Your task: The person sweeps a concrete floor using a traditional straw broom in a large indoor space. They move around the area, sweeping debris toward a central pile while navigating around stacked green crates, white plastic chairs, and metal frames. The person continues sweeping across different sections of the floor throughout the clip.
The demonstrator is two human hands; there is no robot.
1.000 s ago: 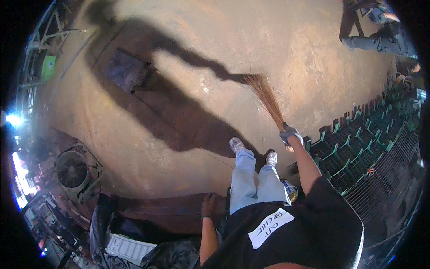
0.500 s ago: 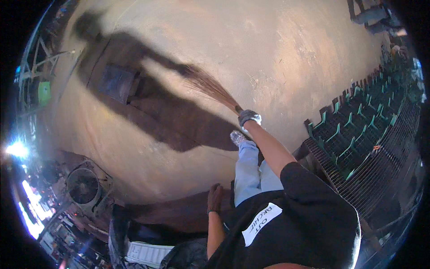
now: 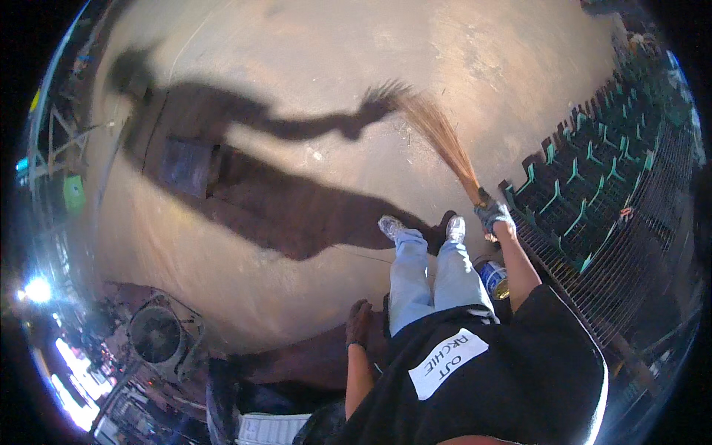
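Gripping the bound end of a straw broom (image 3: 446, 144) in the gloved right hand (image 3: 494, 215), with fingers curled around it. Fanning out ahead and to the left of those fingers, toward the floor (image 3: 319, 52); cannot tell whether touching at the bristle tips. Hanging the gloved left hand (image 3: 359, 322) well apart from the broom; cannot tell whether spread or pressed together at the fingers.

Seen just behind the right fingers: a blue-and-yellow can (image 3: 495, 280), contents not discernible. Spreading to the right of the same fingers: dark, green-edged crate-like containers (image 3: 575, 172) in rows, too dim inside to read. Lying behind and to the left of the left fingers: black sheeting (image 3: 220, 397) around a white slatted tray (image 3: 271, 429). Standing farther left of them: a round fan (image 3: 156, 334).
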